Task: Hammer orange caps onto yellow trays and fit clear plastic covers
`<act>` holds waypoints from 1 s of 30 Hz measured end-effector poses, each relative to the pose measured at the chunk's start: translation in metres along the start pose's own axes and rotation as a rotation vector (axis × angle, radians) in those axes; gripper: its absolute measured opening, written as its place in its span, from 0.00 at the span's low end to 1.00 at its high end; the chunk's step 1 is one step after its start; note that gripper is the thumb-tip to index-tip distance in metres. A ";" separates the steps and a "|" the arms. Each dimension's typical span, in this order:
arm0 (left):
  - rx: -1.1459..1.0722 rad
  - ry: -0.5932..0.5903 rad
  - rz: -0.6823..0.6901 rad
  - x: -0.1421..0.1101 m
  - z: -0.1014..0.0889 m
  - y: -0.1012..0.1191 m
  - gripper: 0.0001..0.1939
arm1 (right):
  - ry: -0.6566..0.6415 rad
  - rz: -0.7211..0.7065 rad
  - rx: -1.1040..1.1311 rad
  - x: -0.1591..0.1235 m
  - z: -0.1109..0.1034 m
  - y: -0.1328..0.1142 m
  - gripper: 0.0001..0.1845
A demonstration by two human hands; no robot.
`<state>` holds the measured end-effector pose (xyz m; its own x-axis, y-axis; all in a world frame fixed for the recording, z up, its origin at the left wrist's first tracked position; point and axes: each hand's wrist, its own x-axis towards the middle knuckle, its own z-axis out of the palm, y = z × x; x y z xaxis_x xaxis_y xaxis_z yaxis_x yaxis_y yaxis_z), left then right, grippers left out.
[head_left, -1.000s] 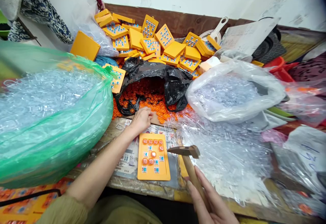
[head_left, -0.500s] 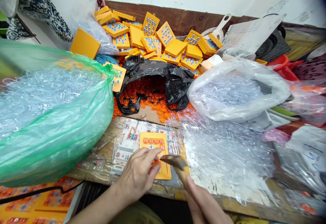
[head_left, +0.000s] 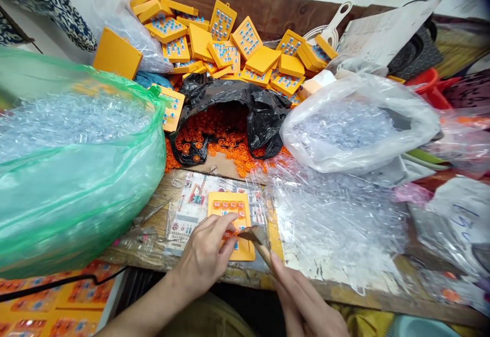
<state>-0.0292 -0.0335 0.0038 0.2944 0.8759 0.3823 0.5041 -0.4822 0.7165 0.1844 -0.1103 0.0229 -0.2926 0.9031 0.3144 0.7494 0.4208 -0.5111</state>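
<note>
Orange tray lies flat on the printed sheet at the bench's near edge. Left hand pinches a small orange cap onto it. Right hand grips the hammer, head over the tray. Black bag of caps behind.

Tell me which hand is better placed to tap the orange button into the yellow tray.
Right. The right hand grips the hammer beside the tray; the left hand only steadies a button.

Bare forearms, no sleeves, rings, watch.
</note>
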 end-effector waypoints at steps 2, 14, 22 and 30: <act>-0.009 -0.004 0.006 0.000 0.000 0.000 0.26 | -0.034 -0.007 -0.006 0.000 0.002 0.003 0.35; -0.045 -0.085 -0.022 0.006 -0.017 0.003 0.23 | -0.038 -0.029 -0.011 0.002 0.012 0.000 0.36; 0.193 -0.126 0.055 0.109 -0.013 -0.023 0.08 | 0.254 0.164 0.103 0.010 0.009 -0.004 0.31; 0.269 -0.186 -0.022 0.135 -0.004 -0.053 0.13 | 0.311 0.286 0.049 -0.004 0.005 0.009 0.27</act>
<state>-0.0191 0.1104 0.0200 0.4115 0.8800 0.2374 0.7012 -0.4721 0.5343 0.1895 -0.1098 0.0134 0.1217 0.9182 0.3769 0.7430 0.1676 -0.6480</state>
